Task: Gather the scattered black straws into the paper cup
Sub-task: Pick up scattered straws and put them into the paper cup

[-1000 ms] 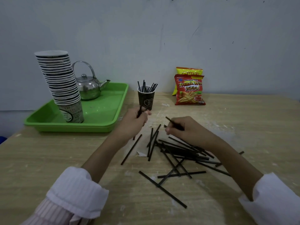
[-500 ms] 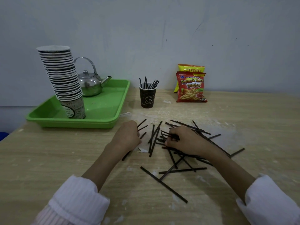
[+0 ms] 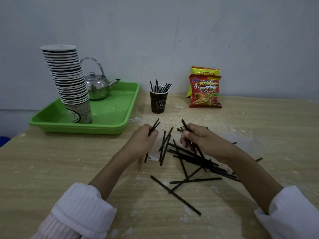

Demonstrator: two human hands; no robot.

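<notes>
A dark paper cup [image 3: 158, 101] stands upright near the back of the wooden table, with several black straws [image 3: 159, 87] sticking out of its top. More black straws [image 3: 187, 161] lie scattered in a loose pile in front of me. My left hand [image 3: 143, 141] is closed around a couple of straws whose tips poke up past my fingers. My right hand [image 3: 201, 139] grips several straws above the right side of the pile. Both hands hover a short way in front of the cup.
A green tray [image 3: 110, 118] at the back left holds a tall leaning stack of paper cups [image 3: 69, 80] and a steel kettle [image 3: 97, 87]. Two snack bags [image 3: 205, 90] lean against the wall at the back right. A wooden table [image 3: 51, 169] runs under everything.
Both hands came down onto the pile half a second ago and have now lifted slightly, each holding straws. The view has tilted a little.
</notes>
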